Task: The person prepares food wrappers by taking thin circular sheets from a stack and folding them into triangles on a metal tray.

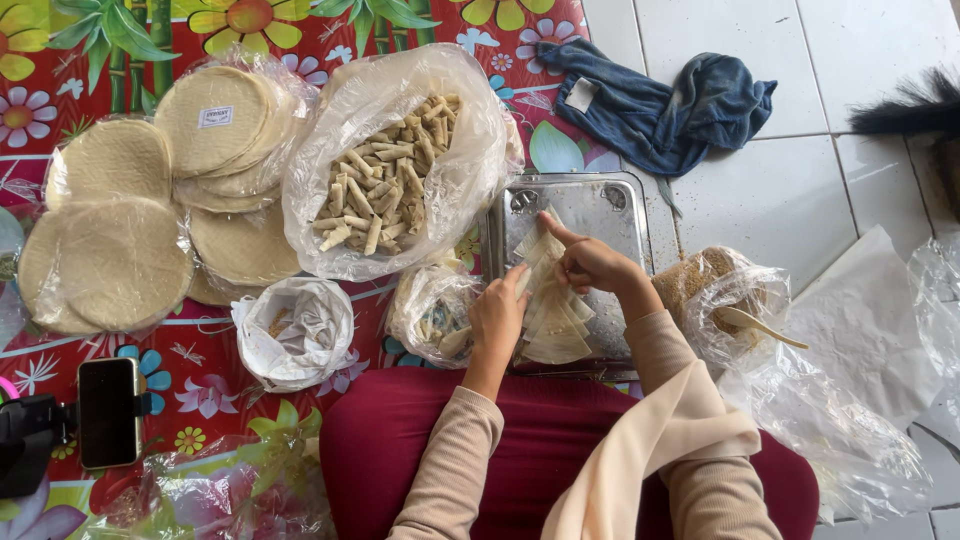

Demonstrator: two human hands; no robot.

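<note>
My left hand [497, 318] and my right hand [592, 262] both pinch a pale triangular wrapper sheet [537, 255] over a metal tray [600, 205]. Under it lies a stack of cut wrapper pieces [556, 330] on the tray's near side. My fingers are closed on the sheet's edges. A clear bag with many rolled pastries [385, 180] sits just left of the tray.
Stacks of round wrappers in plastic [120, 250] lie on the flowered mat at left. A small white bag [295, 330] and a bag of filling [432, 315] sit near my knees. A bag with a spoon [735, 310] is at right, a blue cloth [660, 105] beyond, a phone [108, 412] at lower left.
</note>
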